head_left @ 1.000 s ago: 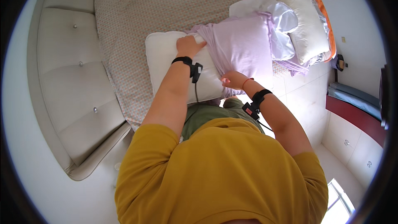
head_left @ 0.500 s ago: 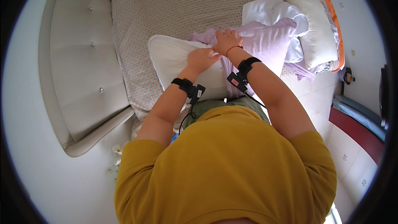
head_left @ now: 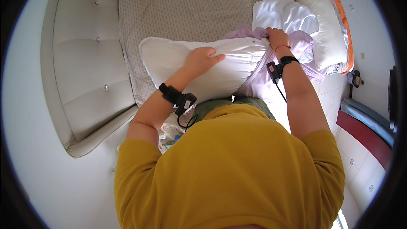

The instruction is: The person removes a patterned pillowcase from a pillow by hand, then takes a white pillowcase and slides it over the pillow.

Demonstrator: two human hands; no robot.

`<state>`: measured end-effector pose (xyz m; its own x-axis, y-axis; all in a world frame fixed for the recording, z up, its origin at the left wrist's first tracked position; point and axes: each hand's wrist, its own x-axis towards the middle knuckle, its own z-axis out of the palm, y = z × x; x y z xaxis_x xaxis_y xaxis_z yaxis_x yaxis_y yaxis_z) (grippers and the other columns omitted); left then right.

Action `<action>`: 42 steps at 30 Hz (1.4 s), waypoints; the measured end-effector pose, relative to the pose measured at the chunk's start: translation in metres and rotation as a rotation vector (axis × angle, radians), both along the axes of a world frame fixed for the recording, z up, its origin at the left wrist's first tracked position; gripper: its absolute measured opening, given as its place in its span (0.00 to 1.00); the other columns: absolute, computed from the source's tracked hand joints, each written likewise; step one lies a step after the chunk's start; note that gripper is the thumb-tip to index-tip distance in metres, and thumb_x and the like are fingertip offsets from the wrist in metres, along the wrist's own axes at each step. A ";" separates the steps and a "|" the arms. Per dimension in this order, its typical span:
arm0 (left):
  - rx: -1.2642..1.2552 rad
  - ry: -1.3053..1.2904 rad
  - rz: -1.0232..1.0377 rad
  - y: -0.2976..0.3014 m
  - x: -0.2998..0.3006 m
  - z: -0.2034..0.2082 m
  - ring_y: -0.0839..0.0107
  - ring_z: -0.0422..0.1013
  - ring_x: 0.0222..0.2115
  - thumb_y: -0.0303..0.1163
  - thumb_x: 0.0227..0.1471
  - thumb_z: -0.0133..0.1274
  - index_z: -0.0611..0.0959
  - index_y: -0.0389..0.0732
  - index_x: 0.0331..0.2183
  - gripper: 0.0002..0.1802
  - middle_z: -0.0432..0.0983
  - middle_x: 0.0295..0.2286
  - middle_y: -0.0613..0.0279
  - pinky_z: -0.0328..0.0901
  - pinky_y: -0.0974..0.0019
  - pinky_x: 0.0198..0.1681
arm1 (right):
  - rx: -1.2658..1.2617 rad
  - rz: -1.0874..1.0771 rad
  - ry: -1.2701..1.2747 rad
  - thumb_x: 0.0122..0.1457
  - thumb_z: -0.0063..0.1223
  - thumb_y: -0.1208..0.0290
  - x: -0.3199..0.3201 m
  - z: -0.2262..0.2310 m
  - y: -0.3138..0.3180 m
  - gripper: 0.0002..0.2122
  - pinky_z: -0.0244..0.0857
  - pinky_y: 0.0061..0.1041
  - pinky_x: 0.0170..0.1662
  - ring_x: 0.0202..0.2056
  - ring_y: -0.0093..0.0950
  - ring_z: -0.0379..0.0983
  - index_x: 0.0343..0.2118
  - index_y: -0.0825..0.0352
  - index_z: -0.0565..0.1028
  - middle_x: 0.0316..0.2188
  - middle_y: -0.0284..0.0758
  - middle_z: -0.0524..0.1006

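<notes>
Headboard (head_left: 87, 65): padded and beige, it runs down the far left for us, studded with shiny buttons.
Bed (head_left: 178, 8): a small-patterned cover spreads out beside it.
Left hand (head_left: 199, 62): here it is, on top of the white pillow, thumb out to the right, fingers bent; whether they pinch any cloth, we cannot tell.
Pillow (head_left: 237, 65): we find it on the bed's near edge, right by the person's middle, its left part bare and its right end inside the case.
Case (head_left: 259, 85): lilac, bunched in folds around that end.
Right hand (head_left: 277, 38): and what a grip, fingers curled tight over the case's gathered cloth (we spot a red string at the wrist).
Satin cloth (head_left: 280, 15): white and glossy, just beyond that hand.
Cream pillow (head_left: 320, 34): plump, lying to the right of the satin.
</notes>
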<state>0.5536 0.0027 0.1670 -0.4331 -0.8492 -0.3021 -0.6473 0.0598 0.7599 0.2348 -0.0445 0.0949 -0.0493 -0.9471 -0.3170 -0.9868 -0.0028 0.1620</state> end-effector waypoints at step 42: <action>0.410 1.305 1.266 0.018 -0.074 -0.028 0.82 0.45 0.05 0.33 0.43 0.49 0.64 0.48 0.13 0.14 0.50 0.06 0.75 0.39 0.77 0.06 | 0.514 0.584 -0.457 0.49 0.44 0.65 -0.008 0.023 0.095 0.08 0.63 0.29 0.32 0.29 0.33 0.71 0.27 0.60 0.74 0.25 0.37 0.75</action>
